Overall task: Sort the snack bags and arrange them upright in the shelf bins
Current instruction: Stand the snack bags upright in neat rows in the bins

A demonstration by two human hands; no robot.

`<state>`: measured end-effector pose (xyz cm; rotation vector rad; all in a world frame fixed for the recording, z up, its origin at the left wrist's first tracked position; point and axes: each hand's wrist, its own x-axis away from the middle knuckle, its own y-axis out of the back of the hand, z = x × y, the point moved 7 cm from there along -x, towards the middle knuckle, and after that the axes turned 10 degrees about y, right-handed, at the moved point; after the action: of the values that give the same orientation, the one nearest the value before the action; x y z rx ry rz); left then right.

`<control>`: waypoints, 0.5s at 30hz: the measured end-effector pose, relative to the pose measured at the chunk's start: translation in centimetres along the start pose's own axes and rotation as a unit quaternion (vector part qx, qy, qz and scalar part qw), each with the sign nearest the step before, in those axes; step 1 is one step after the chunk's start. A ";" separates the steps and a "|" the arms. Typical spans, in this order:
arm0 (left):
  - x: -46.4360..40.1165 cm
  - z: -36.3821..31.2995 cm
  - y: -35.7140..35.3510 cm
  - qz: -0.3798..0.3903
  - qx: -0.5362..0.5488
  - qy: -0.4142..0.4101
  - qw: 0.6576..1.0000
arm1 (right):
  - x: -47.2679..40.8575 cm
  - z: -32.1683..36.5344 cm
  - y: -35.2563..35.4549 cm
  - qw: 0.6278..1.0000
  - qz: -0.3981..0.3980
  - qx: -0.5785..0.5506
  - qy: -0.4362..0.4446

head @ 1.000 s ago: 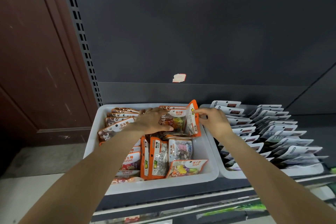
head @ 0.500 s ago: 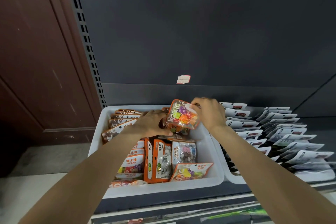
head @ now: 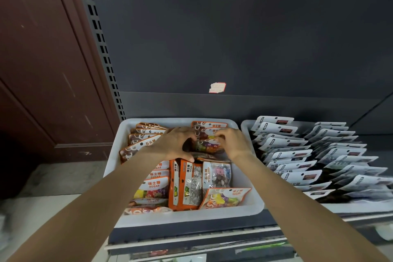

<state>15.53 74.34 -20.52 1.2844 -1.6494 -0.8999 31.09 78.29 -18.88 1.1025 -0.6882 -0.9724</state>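
Both hands work at the far end of the left white bin (head: 185, 217): left hand (head: 173, 144) and right hand (head: 232, 143) each grip, fingers curled, an orange candy bag (head: 207, 144) among the packed bags. Right white bin (head: 246, 127) holds rows of white pouches (head: 297, 151), leaning. Shelf back panel carries a small torn label (head: 217, 87).
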 end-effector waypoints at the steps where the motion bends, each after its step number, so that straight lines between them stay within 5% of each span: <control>1: 0.0 -0.1 0.1 -0.006 -0.015 -0.005 1.000 | 0.1 -0.2 0.1 1.000 -0.003 -0.012 -0.006; 9: -0.8 -2.3 1.5 -0.220 -0.159 0.002 0.963 | 3.1 -1.7 0.8 0.995 -0.076 -0.065 0.019; 15: -1.1 -1.3 2.3 -0.190 0.112 0.032 0.975 | 2.6 -2.1 0.5 0.983 -0.055 -0.171 -0.033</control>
<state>16.04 75.87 -18.16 1.8093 -1.5121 -0.9002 34.17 76.88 -19.15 0.8135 -0.4934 -1.1773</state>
